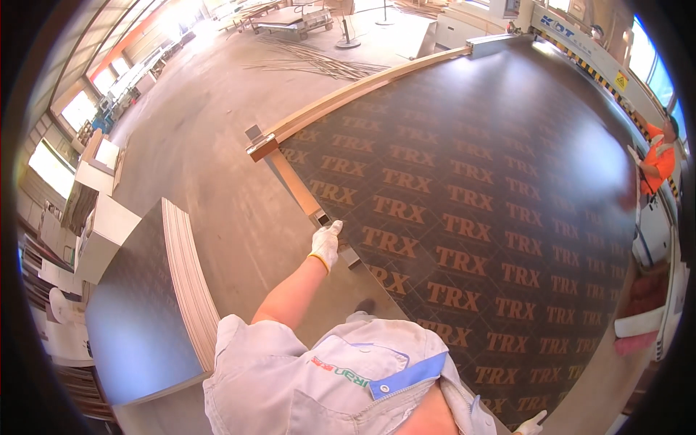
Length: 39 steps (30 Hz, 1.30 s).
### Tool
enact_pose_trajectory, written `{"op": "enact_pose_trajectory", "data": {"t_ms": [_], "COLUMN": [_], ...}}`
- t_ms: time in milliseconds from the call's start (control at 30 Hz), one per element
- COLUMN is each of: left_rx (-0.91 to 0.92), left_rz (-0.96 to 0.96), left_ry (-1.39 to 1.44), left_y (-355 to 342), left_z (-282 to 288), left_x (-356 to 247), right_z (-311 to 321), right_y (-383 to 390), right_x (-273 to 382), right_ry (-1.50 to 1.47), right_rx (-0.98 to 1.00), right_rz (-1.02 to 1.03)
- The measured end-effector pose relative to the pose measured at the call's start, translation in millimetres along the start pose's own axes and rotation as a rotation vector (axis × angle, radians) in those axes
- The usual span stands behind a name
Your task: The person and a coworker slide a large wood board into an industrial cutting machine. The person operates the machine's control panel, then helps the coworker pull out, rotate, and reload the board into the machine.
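Observation:
A large dark brown panel (500, 196) with rows of lighter printing lies flat in front of me, slanting away to the far right. My left hand (325, 245), in a white knitted glove with a yellow cuff, grips the panel's left edge beside the open end of a square metal tube (323, 218). At the bottom of the view my right hand (532, 423), gloved too, is at the panel's near edge. Its thumb or a finger stretches onto the top surface, while the other fingers are mostly hidden.
A wooden rail (370, 88) borders the panel's far left side. A machine beam (580, 54) with striped edging crosses the far end. A person in orange (658, 163) stands at the right side. A stack of dark boards (152, 304) stands at my left; thin strips (319, 61) lie on the floor.

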<state>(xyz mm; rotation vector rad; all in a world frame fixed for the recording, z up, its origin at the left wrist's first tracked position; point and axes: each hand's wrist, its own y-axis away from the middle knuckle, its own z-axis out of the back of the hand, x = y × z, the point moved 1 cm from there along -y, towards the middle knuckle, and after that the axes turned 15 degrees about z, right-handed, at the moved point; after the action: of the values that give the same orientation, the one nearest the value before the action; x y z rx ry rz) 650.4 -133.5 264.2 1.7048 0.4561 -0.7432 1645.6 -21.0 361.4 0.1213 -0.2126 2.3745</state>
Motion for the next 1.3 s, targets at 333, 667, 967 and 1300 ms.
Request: {"op": "enact_pose_trajectory", "data": {"t_ms": [333, 667, 967, 1300], "left_rx": [-0.396, -0.41, -0.408, -0.411], "left_rz": [-0.984, -0.747, -0.689, -0.705], "left_ry": [-1.05, -1.517, -1.568, -1.544], "left_y": [71, 24, 29, 31], "left_z": [-77, -86, -86, -83], "left_x": [-57, -92, -93, -90], "right_z": [-6, -29, -30, -29], "right_y": [-6, 11, 15, 14], "right_x": [1, -10, -17, -22], "right_ry": [0.041, 0.047, 0.088, 0.073], "right_rx": [0.029, -0.063, -0.044, -0.101], "right_rz": [-0.013, -0.025, -0.059, -0.039]}}
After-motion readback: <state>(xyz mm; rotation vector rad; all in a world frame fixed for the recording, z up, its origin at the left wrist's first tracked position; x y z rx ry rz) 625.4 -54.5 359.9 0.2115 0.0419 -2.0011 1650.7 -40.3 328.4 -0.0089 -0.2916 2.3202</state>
